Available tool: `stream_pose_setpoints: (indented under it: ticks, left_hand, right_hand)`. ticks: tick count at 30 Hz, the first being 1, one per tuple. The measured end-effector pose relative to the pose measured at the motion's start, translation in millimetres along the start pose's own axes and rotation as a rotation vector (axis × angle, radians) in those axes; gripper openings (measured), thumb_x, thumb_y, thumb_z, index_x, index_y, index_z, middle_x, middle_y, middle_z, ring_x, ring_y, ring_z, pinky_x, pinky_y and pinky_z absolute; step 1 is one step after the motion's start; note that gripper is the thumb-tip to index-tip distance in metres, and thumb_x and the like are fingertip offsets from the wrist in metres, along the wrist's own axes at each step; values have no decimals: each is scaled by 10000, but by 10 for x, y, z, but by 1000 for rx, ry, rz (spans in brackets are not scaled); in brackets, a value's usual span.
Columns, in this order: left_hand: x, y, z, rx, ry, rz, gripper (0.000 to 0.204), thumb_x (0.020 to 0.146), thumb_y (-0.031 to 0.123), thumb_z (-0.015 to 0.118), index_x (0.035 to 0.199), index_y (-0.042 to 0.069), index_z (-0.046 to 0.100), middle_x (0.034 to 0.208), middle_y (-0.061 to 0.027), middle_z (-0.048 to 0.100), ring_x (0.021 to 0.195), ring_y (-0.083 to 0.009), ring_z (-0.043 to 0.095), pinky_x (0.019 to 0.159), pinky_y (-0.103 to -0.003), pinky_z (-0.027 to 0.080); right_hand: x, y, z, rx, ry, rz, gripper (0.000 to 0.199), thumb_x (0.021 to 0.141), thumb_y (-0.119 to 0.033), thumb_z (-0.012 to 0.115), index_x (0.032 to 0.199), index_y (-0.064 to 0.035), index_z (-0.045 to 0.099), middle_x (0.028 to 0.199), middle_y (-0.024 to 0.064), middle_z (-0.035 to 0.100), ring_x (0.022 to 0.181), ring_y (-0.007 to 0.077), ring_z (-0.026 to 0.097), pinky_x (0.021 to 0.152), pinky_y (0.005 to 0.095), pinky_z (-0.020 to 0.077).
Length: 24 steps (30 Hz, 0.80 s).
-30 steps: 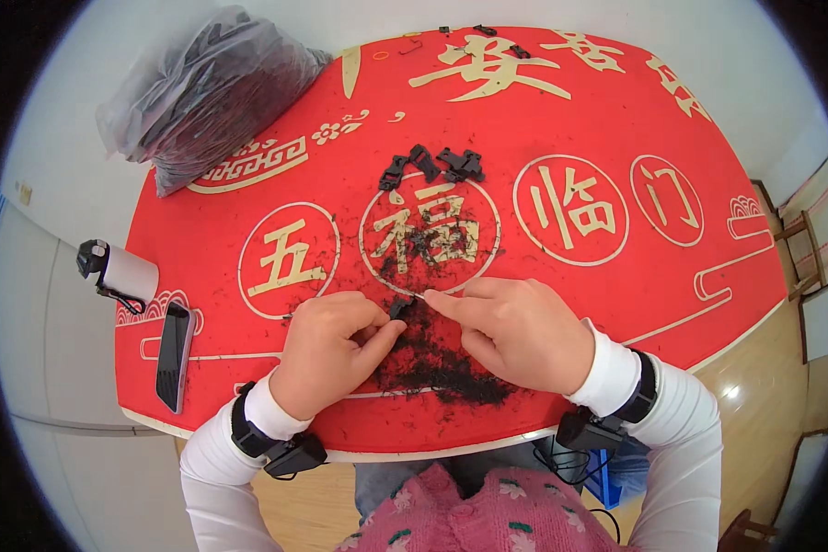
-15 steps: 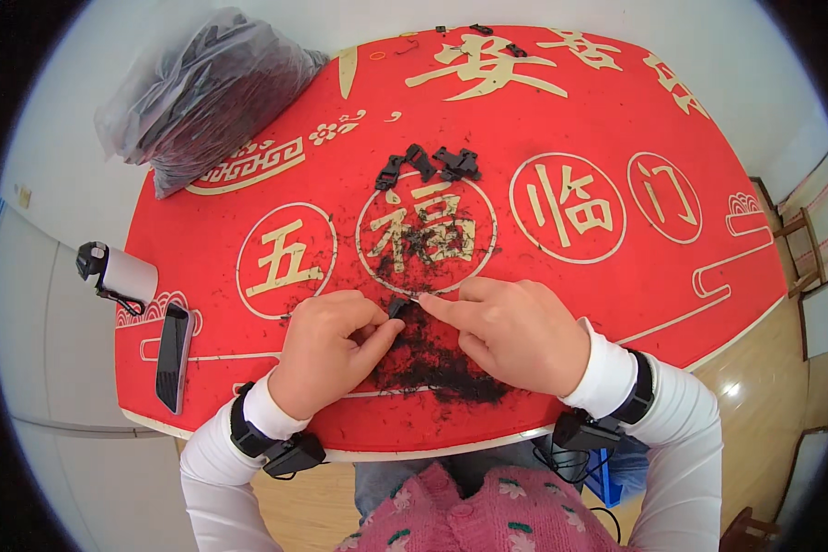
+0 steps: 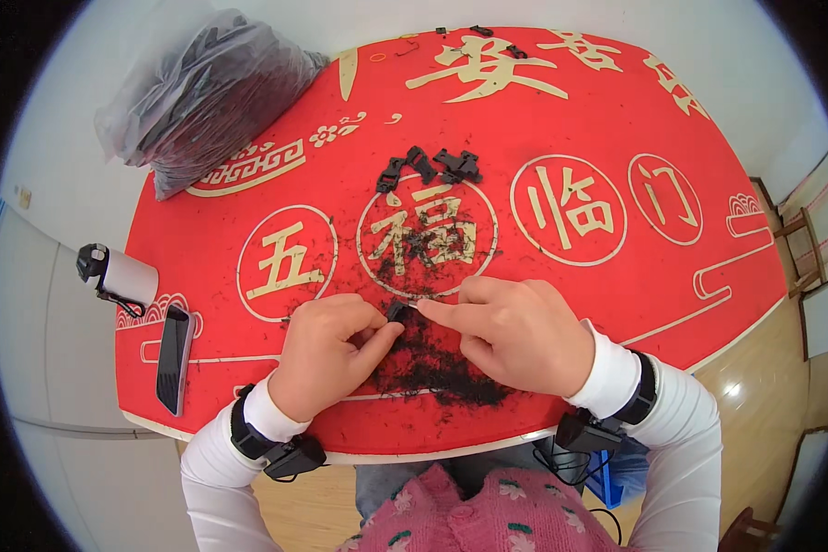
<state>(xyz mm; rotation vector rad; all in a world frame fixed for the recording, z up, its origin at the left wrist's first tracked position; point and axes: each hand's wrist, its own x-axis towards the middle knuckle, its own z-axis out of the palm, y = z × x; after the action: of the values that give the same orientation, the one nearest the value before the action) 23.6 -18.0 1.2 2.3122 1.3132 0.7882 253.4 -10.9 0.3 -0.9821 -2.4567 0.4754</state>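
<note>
A small black plastic piece point(image 3: 396, 313) was found pinched between thumb and forefinger of the left hand point(image 3: 331, 350), over the near middle of the table point(image 3: 570, 290); whether the piece touched the surface could not be determined. The right hand point(image 3: 517, 333) was closed around a thin pale tool point(image 3: 414, 305), its tip at the piece. It was judged that the left fingertips could be nicked if the tool slipped, and that the piece could be twisted free by uneven pressure. Black shavings point(image 3: 455, 375) were strewn across the red, patterned surface. At the left, a phone point(image 3: 172, 359) and a white bottle point(image 3: 132, 274) were noted; farther off, black buckles point(image 3: 460, 166), a filled plastic bag point(image 3: 216, 101) and a pale wall point(image 3: 524, 13) were recorded.
</note>
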Motion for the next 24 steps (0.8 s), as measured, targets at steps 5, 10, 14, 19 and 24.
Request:
stream_pose_setpoints:
  ticks: [5,10,14,19,24]
  left_hand:
    - [-1,-15,3,1,2,17,162,747,32,747,683,-2,602,574,-90,531,489,-197,519,463,-311,378]
    - [-3,-15,6,1,7,22,162,746,32,747,681,-2,602,573,-91,531,488,-198,517,462,-313,376]
    - [6,14,-5,-2,-6,-2,165,743,32,749,677,0,601,570,-90,529,485,-201,511,460,-316,371]
    - [-7,-3,-14,-1,0,15,168,745,31,750,672,4,601,566,-87,527,481,-200,506,462,-318,368]
    - [0,26,-26,5,-33,-23,165,744,23,752,671,8,604,563,-81,527,483,-193,505,465,-310,363]
  right_hand:
    - [-9,-18,-7,-86,-33,22,436,756,-63,613,1176,-166,662,823,55,588,676,238,616,540,373,485]
    - [-7,-29,-15,-107,-61,37,424,758,-78,616,1170,-164,666,834,57,589,677,239,613,550,372,489]
    - [-18,86,40,-130,-14,77,419,761,-60,605,1172,-124,658,826,85,589,686,268,610,573,385,491]
    - [13,91,47,67,64,44,415,762,-37,594,1172,-75,645,799,115,583,690,300,602,594,402,489]
    - [9,148,119,228,115,-17,421,759,-24,594,1177,-50,633,768,125,575,685,313,593,598,410,485]
